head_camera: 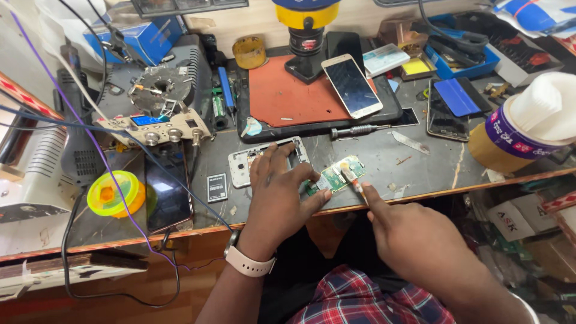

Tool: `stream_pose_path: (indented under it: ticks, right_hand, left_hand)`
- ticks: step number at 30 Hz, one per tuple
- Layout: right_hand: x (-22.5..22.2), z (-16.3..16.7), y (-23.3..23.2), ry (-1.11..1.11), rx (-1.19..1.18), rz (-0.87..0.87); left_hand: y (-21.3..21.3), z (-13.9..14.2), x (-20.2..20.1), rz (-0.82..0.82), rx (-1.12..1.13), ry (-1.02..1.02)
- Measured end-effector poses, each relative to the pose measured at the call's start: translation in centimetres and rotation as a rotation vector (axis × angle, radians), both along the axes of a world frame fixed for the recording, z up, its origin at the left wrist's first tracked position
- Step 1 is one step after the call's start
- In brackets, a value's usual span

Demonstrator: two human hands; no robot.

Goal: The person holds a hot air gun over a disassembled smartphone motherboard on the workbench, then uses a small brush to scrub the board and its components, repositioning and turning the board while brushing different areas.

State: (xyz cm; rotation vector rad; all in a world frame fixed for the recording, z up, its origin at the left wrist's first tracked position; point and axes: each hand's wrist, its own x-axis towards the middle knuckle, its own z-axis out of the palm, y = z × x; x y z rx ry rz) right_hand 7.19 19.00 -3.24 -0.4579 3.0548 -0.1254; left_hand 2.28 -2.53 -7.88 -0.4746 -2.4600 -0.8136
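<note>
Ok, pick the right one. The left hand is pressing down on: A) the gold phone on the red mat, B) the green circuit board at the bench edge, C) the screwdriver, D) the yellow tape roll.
B: the left hand pins the green circuit board with its thumb, while the right hand works a small brush on it.

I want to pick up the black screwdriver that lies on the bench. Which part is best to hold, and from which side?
Grip the screwdriver by its thick ribbed handle at the left end, coming from above. It lies flat, running left to right just in front of the black tray, so fingers fit on the near and far sides. The thin shaft on the right likely gives a poorer hold.
</note>
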Motion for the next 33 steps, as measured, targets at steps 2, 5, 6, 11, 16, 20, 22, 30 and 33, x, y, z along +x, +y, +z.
stream_pose_path:
  ticks: [2,5,6,11,16,20,22,30,33]
  right_hand:
    - [0.0,0.1,0.0,-0.039,0.01,-0.017]
    - [-0.1,0.3,-0.1,-0.055,0.041,-0.059]
    - [-0.2,0.3,0.0,-0.06,0.056,-0.071]
    - [-0.2,0.5,0.5,-0.045,-0.003,-0.092]
    - [-0.7,0.5,0.8,-0.134,0.112,-0.171]
    - [-1.1,0.5,1.0,-0.073,0.054,-0.102]
    - [-1.1,0.4,1.1,-0.059,0.056,-0.077]
    - [-1.3,0.2,0.6,-0.144,0.09,-0.16]
    - [-1.7,0.6,0.6,-0.061,0.047,-0.11]
  left_hand:
    - [0.1,0.0,0.0,-0.001,0.001,-0.009]
    - [0.1,0.1,-0.1,-0.005,0.004,-0.015]
    - [0.1,0.2,0.0,-0.003,0.006,-0.023]
    - [0.1,0.3,0.0,-0.004,-0.002,-0.026]
    - [-0.1,0.3,0.3,-0.003,-0.005,-0.036]
    - [0.0,0.3,0.0,-0.016,-0.005,-0.009]
    - [0.0,0.2,0.0,-0.013,-0.002,-0.017]
    - [-0.1,0.1,0.0,-0.022,-0.007,-0.004]
    - [-0.2,0.1,0.0,-0.022,-0.013,-0.014]
